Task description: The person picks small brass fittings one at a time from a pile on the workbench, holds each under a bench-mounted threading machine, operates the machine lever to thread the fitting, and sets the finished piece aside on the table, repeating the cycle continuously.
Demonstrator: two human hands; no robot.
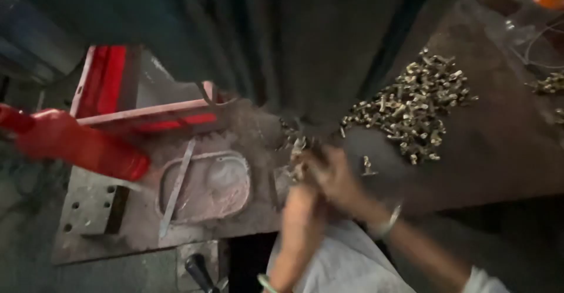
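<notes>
Reaching in from the near edge of the tabletop, the two hands are brought together just beside a small cluster of brass-coloured metal parts. The left hand is seen from its back, blurred, with the fingers curled inward; whether anything is gripped in it cannot be told. The right hand is laid against the left hand, its fingers bent toward the small cluster, and whether it is closed on a part cannot be told either. A metal bangle is worn on the right wrist, and a thin band is worn on the left wrist near the bottom edge of the view. A single brass part is set upright just beside the right hand. A large heap of brass parts is spread toward the far right corner of the tabletop, well apart from the hands. To the left, a dusty metal plate with bolt holes is seen, with an oval recess near its middle and a flat metal strip laid across the recess. A red lever handle is extended over the left side of the plate, and a red frame is placed behind it.
</notes>
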